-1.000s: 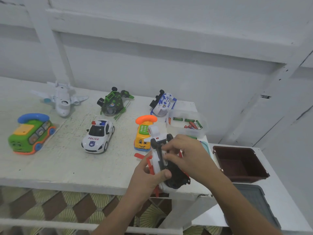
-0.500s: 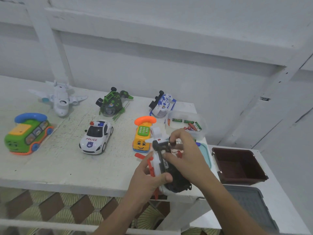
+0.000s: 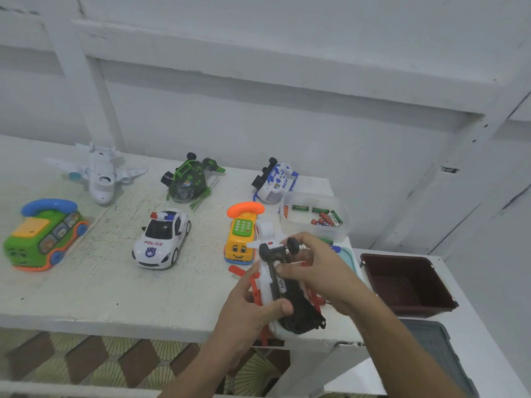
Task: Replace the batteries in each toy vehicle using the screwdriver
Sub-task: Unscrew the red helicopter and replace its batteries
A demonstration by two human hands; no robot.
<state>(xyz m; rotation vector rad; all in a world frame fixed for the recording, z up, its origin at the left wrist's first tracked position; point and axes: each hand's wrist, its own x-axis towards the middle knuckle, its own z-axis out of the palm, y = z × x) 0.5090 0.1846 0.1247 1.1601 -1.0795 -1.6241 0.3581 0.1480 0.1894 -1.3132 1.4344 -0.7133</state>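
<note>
left hand [image 3: 247, 311]: nearest the camera, in front of the battery tub [image 3: 304, 232]. Fingers and thumb are clamped round the white and red toy [image 3: 263, 285], holding it belly-up over the table [image 3: 86, 297] front edge.
right hand [image 3: 321, 271]: between the toy and the tub. Fingers are curled over the toy's wheel end, thumb tip on the end of a battery [image 3: 280, 282].
battery: lies in the toy's dark underside. The bay looks open and no cover is seen.
step: swapping cells in this toy, probably. Can't tell if the cell is going in or coming out.
next move: seat or lift the cell with the thumb while the left hand keeps the toy steady. Then the cover and screw go back on.
screwdriver: can't pick it out. A small blue thing [image 3: 334, 249] just in front of the tub is unclear.
tub contents: loose green and red batteries [image 3: 326, 216].
brown bin [image 3: 402, 285]: right of the tub, on a lower shelf.
yellow phone car [image 3: 241, 239]: just left of the tub.
police car [image 3: 162, 239]: further left of the tub.
green phone bus [image 3: 43, 237]: far left of the tub.
blue and white toy [image 3: 274, 180]: just behind the tub, on its side.
green toy [image 3: 189, 179], white plane [image 3: 100, 173]: back row, left of the tub.
</note>
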